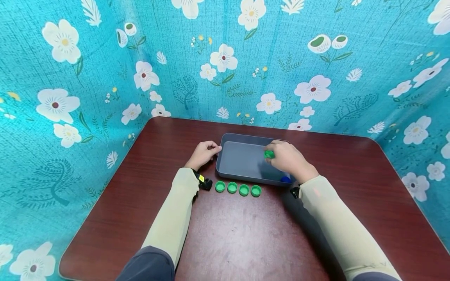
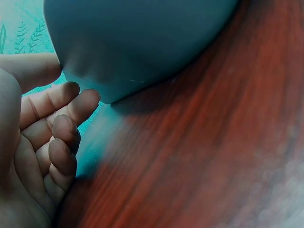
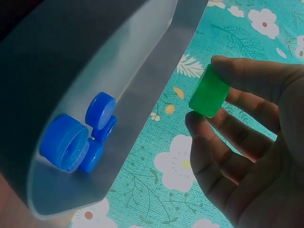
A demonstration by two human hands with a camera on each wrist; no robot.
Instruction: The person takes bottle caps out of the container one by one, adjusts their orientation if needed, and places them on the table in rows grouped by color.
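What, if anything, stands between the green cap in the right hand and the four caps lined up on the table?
The near wall of the gray tray lies between the held green cap and the four caps; nothing else visible does.

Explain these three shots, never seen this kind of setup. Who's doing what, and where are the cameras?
No robot here, just a person's two bare hands. The wide picture comes from a camera on the head, looking forward and down; the two close-ups come from one camera on each wrist.

On the table sits a grey tray, with a row of four green caps on its near side. Blue caps lie inside the tray.

The left hand holds the tray's left edge; the right hand pinches another green cap.
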